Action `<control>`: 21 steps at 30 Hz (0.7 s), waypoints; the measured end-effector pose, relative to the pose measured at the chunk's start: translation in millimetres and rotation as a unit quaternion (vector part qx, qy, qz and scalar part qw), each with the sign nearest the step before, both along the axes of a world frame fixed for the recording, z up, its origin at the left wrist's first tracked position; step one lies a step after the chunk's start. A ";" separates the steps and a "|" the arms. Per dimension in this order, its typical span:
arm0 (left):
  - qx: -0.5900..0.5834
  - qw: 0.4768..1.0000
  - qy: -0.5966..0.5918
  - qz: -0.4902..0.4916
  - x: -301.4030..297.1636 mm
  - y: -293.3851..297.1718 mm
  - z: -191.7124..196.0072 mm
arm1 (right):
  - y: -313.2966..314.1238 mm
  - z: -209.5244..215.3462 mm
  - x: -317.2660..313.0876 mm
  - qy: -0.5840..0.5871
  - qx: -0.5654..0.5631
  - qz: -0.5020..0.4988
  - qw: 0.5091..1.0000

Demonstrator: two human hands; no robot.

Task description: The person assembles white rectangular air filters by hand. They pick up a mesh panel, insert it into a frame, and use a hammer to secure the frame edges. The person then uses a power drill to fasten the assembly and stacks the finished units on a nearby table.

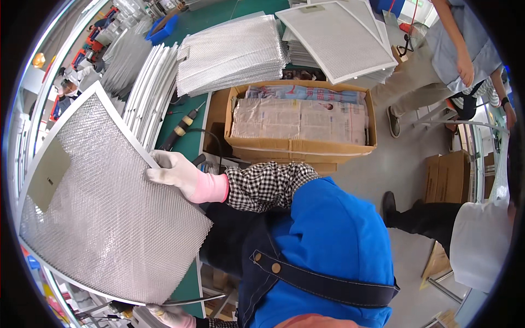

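Observation:
A large mesh filter panel (115, 208) with a white metal frame stands tilted at the left. A greyish plate (49, 174) lies on its mesh near the far left edge. My right hand (178, 172), in a white glove with a pink cuff, pinches the panel's upper frame edge between thumb and fingers. At the bottom edge of the picture, my left hand (174, 317), also gloved, closes on the lower frame edge; part of it is cut off. By that hand a thin grey strip (197, 299) sticks out. The mesh's nearer edge shows no frame along it.
A cardboard box (301, 146) with newspaper-wrapped contents stands beside the green table (199, 112). Stacked mesh sheets (232, 52), frame strips (150, 90), framed panels (339, 41) and a power screwdriver (180, 128) lie beyond. Two people (456, 46), (478, 246) are at the right.

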State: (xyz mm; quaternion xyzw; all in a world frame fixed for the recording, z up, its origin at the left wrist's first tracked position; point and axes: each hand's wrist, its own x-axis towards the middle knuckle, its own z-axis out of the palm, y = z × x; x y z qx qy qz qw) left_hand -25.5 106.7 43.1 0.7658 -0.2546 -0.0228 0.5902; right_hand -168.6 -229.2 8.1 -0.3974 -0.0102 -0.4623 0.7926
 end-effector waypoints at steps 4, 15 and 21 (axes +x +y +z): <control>0.120 0.983 -0.109 0.091 -26.2 -35.6 26.7 | 3.3 3.9 -10.8 -0.035 0.045 -0.025 0.998; 0.053 0.925 -0.328 0.187 -27.2 -95.9 18.8 | -1.3 -18.7 -8.3 -0.030 0.068 -0.062 0.995; 0.180 0.767 -0.590 0.175 79.3 -15.7 -42.7 | -20.2 -30.5 3.2 -0.023 0.105 -0.038 0.994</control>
